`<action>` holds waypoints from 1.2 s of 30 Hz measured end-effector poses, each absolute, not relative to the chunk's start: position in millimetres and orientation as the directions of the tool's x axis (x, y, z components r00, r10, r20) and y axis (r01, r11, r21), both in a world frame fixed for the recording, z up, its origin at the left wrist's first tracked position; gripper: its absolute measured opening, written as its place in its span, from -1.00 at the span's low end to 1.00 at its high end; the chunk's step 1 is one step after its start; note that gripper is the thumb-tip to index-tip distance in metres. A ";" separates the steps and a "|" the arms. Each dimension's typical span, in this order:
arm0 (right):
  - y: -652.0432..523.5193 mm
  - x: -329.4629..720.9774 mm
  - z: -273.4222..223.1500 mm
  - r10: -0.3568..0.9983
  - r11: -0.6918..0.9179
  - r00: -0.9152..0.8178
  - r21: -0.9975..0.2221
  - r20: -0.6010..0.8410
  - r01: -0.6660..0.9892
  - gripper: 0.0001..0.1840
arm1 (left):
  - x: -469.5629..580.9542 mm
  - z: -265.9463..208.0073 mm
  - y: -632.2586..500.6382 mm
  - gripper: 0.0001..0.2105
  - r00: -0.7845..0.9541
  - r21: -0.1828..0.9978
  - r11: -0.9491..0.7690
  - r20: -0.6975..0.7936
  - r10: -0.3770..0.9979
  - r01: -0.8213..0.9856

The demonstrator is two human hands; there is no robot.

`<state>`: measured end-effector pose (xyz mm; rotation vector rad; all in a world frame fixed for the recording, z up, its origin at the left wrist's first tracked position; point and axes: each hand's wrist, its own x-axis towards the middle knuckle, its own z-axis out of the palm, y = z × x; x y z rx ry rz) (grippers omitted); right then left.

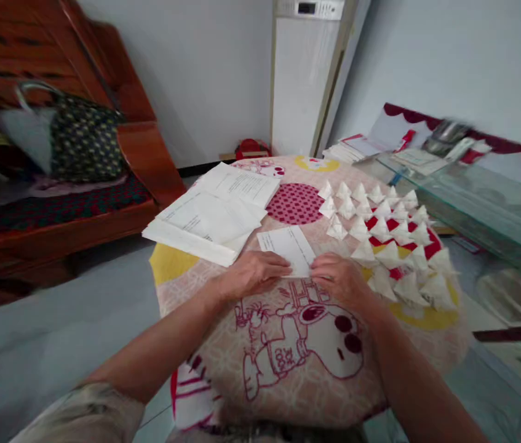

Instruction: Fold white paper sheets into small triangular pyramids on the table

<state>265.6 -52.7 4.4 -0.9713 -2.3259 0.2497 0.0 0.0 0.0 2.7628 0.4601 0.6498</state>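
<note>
Nearest me, the cloth point(230, 344) on the round table carries a red-outlined dog point(329, 341), flanked by two bare forearms. Just beyond the dog, the person's left hand point(255, 271) and right hand point(341, 280) hold a printed sheet point(290, 243) by its near corners. Both grips are narrow, fingers bent in on the paper; where the thumbs sit, I can't tell. The sheet lies in front of the body, between the hands — an easy place to work. To handle it well, I'd say, keep both corners level, line up the edges before pressing, and run any crease firmly from the middle outward — thin paper skews if one hand pulls harder.

Beyond the left hand, loose papers point(214, 209) lie in a thick, uneven stack. Beyond the right, pointed paper folds point(381, 229) stand close together in rough rows. Farther off are a wooden bench point(143, 157) with a dotted bag point(87, 144), a glass table point(486, 209) and a tall white cabinet point(306, 80)
</note>
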 end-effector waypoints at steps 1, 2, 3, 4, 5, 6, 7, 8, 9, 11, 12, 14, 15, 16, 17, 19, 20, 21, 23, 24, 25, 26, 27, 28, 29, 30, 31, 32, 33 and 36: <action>-55.1 265.2 6.6 0.738 0.675 -0.520 -0.443 0.430 0.590 -0.76 | -1.5 0.6 -0.2 -0.74 0.853 0.345 -0.910 0.377 0.360 0.231; -57.5 264.8 8.9 0.776 0.631 -0.492 -0.500 0.396 0.593 -0.79 | -2.9 1.2 -0.4 -0.74 0.855 0.375 -0.901 0.371 0.362 0.219; -60.1 264.2 11.4 0.797 0.602 -0.480 -0.538 0.366 0.589 -0.81 | -4.1 2.0 -0.7 -0.74 0.855 0.413 -0.887 0.366 0.369 0.206; -62.8 263.7 14.1 0.839 0.540 -0.440 -0.599 0.321 0.591 -0.85 | -5.0 2.8 -1.2 -0.75 0.852 0.460 -0.867 0.362 0.379 0.191; -65.4 263.1 17.0 0.884 0.449 -0.408 -0.663 0.230 0.600 -0.88 | -5.6 3.6 -1.9 -0.75 0.847 0.517 -0.839 0.359 0.391 0.169; -67.8 262.6 19.8 0.906 0.382 -0.394 -0.705 0.156 0.598 -0.89 | -5.9 4.5 -2.8 -0.75 0.841 0.578 -0.803 0.354 0.409 0.147; -69.7 262.4 22.3 0.909 0.350 -0.401 -0.725 0.111 0.593 -0.91 | -6.1 5.3 -3.9 -0.75 0.830 0.640 -0.758 0.349 0.435 0.129; -71.1 262.6 24.5 0.905 0.346 -0.414 -0.728 0.093 0.592 -0.94 | -6.1 5.9 -5.0 -0.76 0.815 0.699 -0.705 0.338 0.470 0.116; -71.8 263.2 26.3 0.900 0.348 -0.428 -0.726 0.081 0.594 -0.94 | -6.1 6.4 -6.1 -0.77 0.799 0.757 -0.644 0.316 0.511 0.113; -71.6 266.1 28.1 0.898 0.330 -0.437 -0.720 0.041 0.611 -0.90 | -6.6 7.0 -8.2 -0.78 0.775 0.854 -0.504 0.230 0.589 0.129; -71.0 268.0 28.3 0.906 0.297 -0.424 -0.724 0.006 0.623 -0.88 | -7.0 7.1 -8.9 -0.76 0.768 0.891 -0.430 0.173 0.617 0.145; -69.5 271.8 27.5 0.919 0.201 -0.387 -0.753 -0.077 0.627 -0.80 | -8.2 7.0 -9.6 -0.71 0.769 0.940 -0.290 0.051 0.637 0.177; -68.8 273.1 26.7 0.923 0.150 -0.368 -0.775 -0.114 0.614 -0.77 | -8.8 6.7 -9.6 -0.68 0.774 0.955 -0.227 -0.002 0.633 0.188; -68.1 273.7 25.6 0.926 0.102 -0.350 -0.795 -0.145 0.598 -0.74 | -9.2 6.1 -9.3 -0.66 0.776 0.965 -0.172 -0.046 0.630 0.196; -67.5 273.4 24.3 0.927 0.058 -0.333 -0.809 -0.175 0.585 -0.73 | -9.3 5.3 -9.0 -0.65 0.773 0.972 -0.120 -0.084 0.629 0.204; -66.1 270.8 21.5 0.935 -0.034 -0.271 -0.819 -0.229 0.573 -0.72 | -8.7 2.9 -8.4 -0.64 0.742 0.974 -0.033 -0.148 0.654 0.223; -65.4 268.8 20.1 0.940 -0.082 -0.229 -0.818 -0.253 0.569 -0.72 | -7.9 1.4 -8.2 -0.65 0.715 0.972 0.005 -0.177 0.676 0.236; -64.6 266.8 18.9 0.944 -0.125 -0.184 -0.817 -0.272 0.563 -0.72 | -6.7 -0.3 -8.2 -0.67 0.682 0.968 0.043 -0.207 0.701 0.249; -62.7 263.9 16.9 0.956 -0.185 -0.097 -0.821 -0.279 0.540 -0.72 | -3.4 -3.4 -8.8 -0.71 0.602 0.955 0.124 -0.268 0.752 0.271; -61.8 263.1 15.9 0.961 -0.197 -0.062 -0.823 -0.271 0.533 -0.72 | -1.4 -4.5 -9.3 -0.73 0.559 0.946 0.157 -0.297 0.774 0.284; -60.9 262.8 15.0 0.965 -0.202 -0.034 -0.821 -0.259 0.534 -0.72 | 0.8 -5.1 -9.9 -0.75 0.517 0.936 0.182 -0.321 0.794 0.302; -60.0 262.6 14.0 0.968 -0.204 -0.010 -0.814 -0.250 0.544 -0.71 | 3.0 -5.2 -10.7 -0.76 0.475 0.926 0.193 -0.336 0.813 0.325; -59.1 262.3 12.8 0.970 -0.205 0.007 -0.800 -0.244 0.563 -0.70 | 5.1 -4.6 -11.5 -0.77 0.435 0.915 0.190 -0.343 0.833 0.357; -58.3 261.7 11.4 0.972 -0.203 0.023 -0.779 -0.236 0.593 -0.70 | 7.2 -3.5 -12.3 -0.78 0.396 0.900 0.175 -0.341 0.852 0.398; -57.6 260.6 10.0 0.975 -0.194 0.042 -0.748 -0.217 0.635 -0.69 | 9.0 -1.9 -13.0 -0.79 0.358 0.883 0.154 -0.332 0.873 0.443; -56.9 258.9 8.6 0.981 -0.178 0.067 -0.705 -0.182 0.686 -0.69 | 10.6 0.0 -13.6 -0.80 0.321 0.861 0.130 -0.317 0.892 0.491; -56.2 256.5 7.4 0.987 -0.156 0.090 -0.653 -0.134 0.741 -0.68 | 11.9 1.9 -13.9 -0.81 0.289 0.837 0.104 -0.299 0.910 0.538; -55.7 253.8 6.5 0.991 -0.133 0.106 -0.595 -0.080 0.793 -0.68 | 13.0 3.7 -13.9 -0.82 0.267 0.809 0.075 -0.278 0.923 0.583; -55.2 250.8 6.0 0.993 -0.114 0.114 -0.538 -0.033 0.835 -0.69 | 13.7 5.1 -13.5 -0.83 0.255 0.781 0.045 -0.258 0.932 0.623; -54.5 242.3 7.3 0.989 -0.125 0.146 -0.394 0.022 0.910 -0.72 | 14.9 6.8 -10.8 -0.82 0.257 0.705 -0.037 -0.208 0.944 0.708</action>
